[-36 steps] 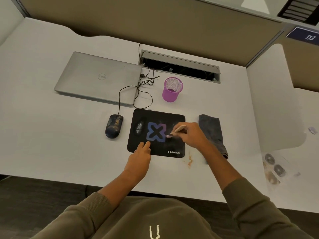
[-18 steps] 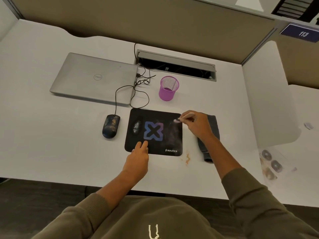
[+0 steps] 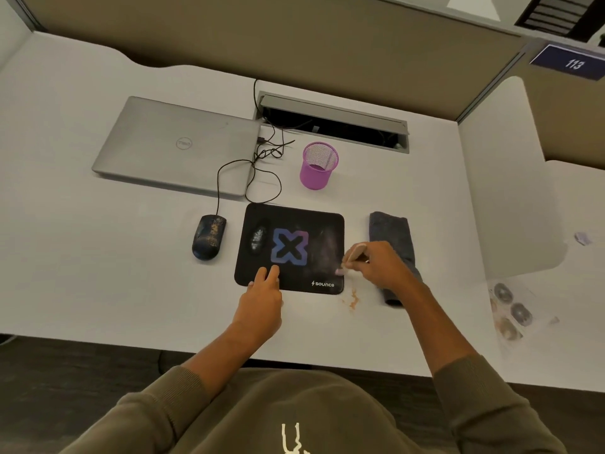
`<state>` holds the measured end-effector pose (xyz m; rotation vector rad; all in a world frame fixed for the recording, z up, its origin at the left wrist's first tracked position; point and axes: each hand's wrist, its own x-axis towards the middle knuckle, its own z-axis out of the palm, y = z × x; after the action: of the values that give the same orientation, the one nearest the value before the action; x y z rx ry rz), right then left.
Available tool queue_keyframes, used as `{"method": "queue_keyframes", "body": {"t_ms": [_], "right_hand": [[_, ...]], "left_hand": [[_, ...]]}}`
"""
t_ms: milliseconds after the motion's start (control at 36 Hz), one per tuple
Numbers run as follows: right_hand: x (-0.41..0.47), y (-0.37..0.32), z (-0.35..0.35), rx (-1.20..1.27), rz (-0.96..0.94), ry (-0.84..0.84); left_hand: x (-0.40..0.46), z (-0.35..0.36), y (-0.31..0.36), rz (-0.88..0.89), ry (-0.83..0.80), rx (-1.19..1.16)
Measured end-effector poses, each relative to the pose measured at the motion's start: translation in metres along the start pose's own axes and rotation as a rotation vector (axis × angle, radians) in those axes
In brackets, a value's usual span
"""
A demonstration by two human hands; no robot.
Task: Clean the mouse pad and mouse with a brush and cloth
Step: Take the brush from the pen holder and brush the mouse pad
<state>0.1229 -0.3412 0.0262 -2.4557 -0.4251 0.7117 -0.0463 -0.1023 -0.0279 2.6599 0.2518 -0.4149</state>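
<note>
The black rectangular mouse pad (image 3: 291,249) lies flat on the white bench (image 3: 98,273), near its front edge. It carries a blue-purple X-shaped logo at its centre and the white word "sounce" with a small lightning mark at its near right corner; a pale dusty smear shows on its right half and a greyish patch on its left. The left hand (image 3: 262,299) rests with straight fingers pressed on the pad's near edge. The right hand (image 3: 376,263) pinches a small light-handled brush (image 3: 352,255), whose pale bristle tip touches the pad's right edge. Just beside that hand, partly under the wrist, lies a folded dark grey cloth (image 3: 391,234). Left of the pad, apart from it, sits a dark wired mouse (image 3: 209,236) flecked with pale grime. An orange-brown stain (image 3: 353,299) marks the bench near the pad's near right corner. Farther back stand a purple mesh pen cup (image 3: 318,166) and a closed silver laptop (image 3: 176,145) with a round logo — the lettering reads "Dell". At upper right, a dark blue plate (image 3: 569,62) reads "113".
</note>
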Motion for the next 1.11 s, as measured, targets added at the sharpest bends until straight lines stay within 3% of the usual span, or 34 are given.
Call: {"method": "queue_keyframes", "body": {"t_ms": [139, 361, 556, 778, 944, 1111], "right_hand": [[0.007, -0.010, 0.000, 0.075, -0.033, 0.216], [-0.016, 0.004, 0.009, -0.032, 0.003, -0.044], [-0.014, -0.007, 0.011, 0.029, -0.039, 0.082], [-0.034, 0.014, 0.005, -0.046, -0.065, -0.036], [-0.034, 0.007, 0.016, -0.026, -0.155, 0.137], [-0.042, 0.011, 0.026, -0.068, -0.115, -0.053]], "left_hand": [[0.002, 0.001, 0.004, -0.004, -0.009, 0.034], [0.001, 0.001, 0.007, 0.011, 0.002, 0.090], [0.001, 0.000, 0.008, 0.018, 0.006, 0.105], [0.000, 0.001, 0.006, 0.002, 0.000, 0.091], [-0.001, 0.001, 0.007, 0.005, 0.003, 0.096], [0.000, -0.002, 0.007, 0.004, -0.003, 0.086]]}}
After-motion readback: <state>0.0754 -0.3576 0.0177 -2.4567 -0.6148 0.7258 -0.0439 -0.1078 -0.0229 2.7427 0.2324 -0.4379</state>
